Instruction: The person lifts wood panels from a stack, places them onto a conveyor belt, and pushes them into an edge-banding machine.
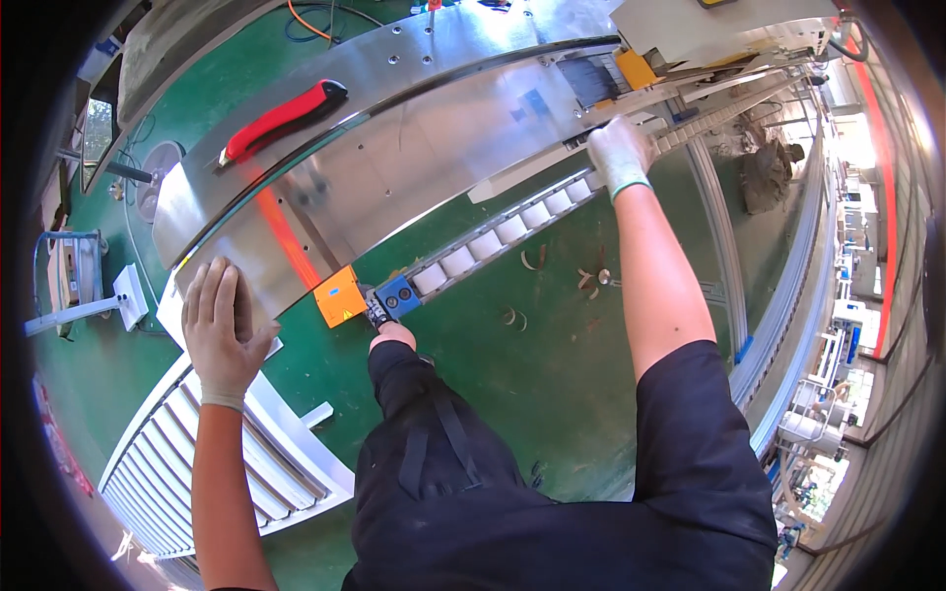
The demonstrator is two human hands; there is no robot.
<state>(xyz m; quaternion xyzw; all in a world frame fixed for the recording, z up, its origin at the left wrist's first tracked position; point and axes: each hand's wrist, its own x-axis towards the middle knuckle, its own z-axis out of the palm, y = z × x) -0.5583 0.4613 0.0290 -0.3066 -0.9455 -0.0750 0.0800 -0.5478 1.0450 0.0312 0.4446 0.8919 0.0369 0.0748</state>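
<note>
My left hand (225,325), in a thin pale glove, rests at the near left corner of the steel table (394,167), its fingers stretched out and nothing in them. My right hand (621,156), gloved in white with a green cuff, is closed at the table's right edge, beside the end of the white roller track (510,229). Whatever its curled fingers grip, if anything, is hidden. A red and black utility knife (281,120) lies on the steel surface beyond the dark slot, away from both hands.
An orange block (340,298) and a blue box with round buttons (397,295) sit at the near table edge. A white slatted roller conveyor (197,453) stands lower left. Aluminium rails (778,345) run along the right. Curved scraps lie on the green floor (532,364).
</note>
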